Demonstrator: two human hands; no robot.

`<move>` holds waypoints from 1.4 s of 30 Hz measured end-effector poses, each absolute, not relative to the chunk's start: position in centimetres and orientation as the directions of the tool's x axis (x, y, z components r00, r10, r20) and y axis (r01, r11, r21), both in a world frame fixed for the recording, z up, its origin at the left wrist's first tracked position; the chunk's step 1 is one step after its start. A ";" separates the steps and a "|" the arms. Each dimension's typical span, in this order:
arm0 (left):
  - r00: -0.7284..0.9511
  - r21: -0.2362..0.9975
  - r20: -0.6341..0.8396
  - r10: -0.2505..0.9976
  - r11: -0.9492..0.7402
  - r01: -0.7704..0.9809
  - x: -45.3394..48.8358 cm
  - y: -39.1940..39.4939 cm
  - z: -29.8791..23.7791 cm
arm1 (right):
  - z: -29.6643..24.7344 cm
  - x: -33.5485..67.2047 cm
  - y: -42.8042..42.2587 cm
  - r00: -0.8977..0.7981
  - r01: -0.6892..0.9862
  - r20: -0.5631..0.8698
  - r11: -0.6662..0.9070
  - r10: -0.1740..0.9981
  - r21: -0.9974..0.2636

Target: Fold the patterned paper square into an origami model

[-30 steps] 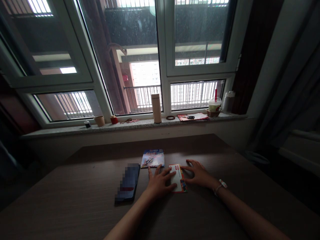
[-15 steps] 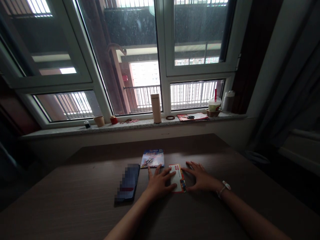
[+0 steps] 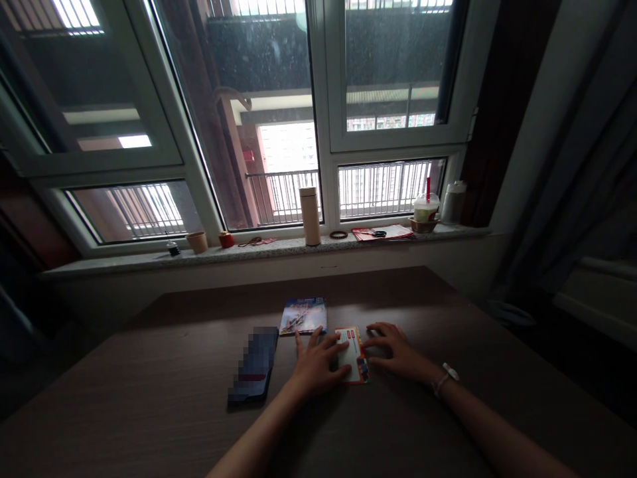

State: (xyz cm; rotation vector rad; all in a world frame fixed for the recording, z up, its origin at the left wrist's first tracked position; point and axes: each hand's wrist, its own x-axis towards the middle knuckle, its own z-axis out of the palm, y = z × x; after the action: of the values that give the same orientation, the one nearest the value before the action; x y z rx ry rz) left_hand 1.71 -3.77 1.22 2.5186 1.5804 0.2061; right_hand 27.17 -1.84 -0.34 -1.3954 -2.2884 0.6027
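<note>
A small white printed card (image 3: 354, 355) with red and orange edges lies flat on the dark wooden table (image 3: 149, 372). My left hand (image 3: 318, 364) rests with its fingers spread, thumb and fingertips on the card's left side. At the card's right edge is my right hand (image 3: 395, 352), its fingers apart and slightly bent, fingertips at or close to the border. Beyond my left hand lies a blue and white picture booklet or packet (image 3: 304, 315), partly near my fingertips. To the left is a dark phone-like object (image 3: 256, 368), part of it blurred by pixelation.
On the stone windowsill (image 3: 279, 251) stand a beige thermos (image 3: 310, 216), a paper cup (image 3: 198, 241), a small red container (image 3: 226, 239), a drink cup with a red straw (image 3: 425, 209) and a grey bottle (image 3: 454, 202). Scissors (image 3: 379, 234) lie on red-edged papers (image 3: 398, 232).
My right hand's fingers have drawn slightly closer together, and its thumb has moved up along the card's edge. My left hand, the card and the other things stay in place.
</note>
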 end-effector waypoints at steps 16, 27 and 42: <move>0.411 0.200 0.016 0.912 -0.405 0.892 2.0 -3.4 0.6 | -0.4 26.4 -1.1 -0.317 0.805 0.139 0.344 0.938 -0.484; 0.412 0.187 0.002 0.911 -0.405 0.895 2.0 -3.5 0.7 | -0.8 25.2 -0.6 -0.218 0.879 0.147 0.259 0.965 -0.399; 0.417 0.220 0.001 0.909 -0.407 0.887 2.0 -3.7 0.9 | -1.0 23.6 -0.3 -0.122 0.937 0.166 0.169 0.979 -0.306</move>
State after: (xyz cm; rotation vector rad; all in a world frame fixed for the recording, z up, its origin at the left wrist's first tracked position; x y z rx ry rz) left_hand 1.98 -3.67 0.94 2.4828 1.5928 0.1782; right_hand 23.56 -0.31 -0.95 -1.8279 -2.1267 0.1794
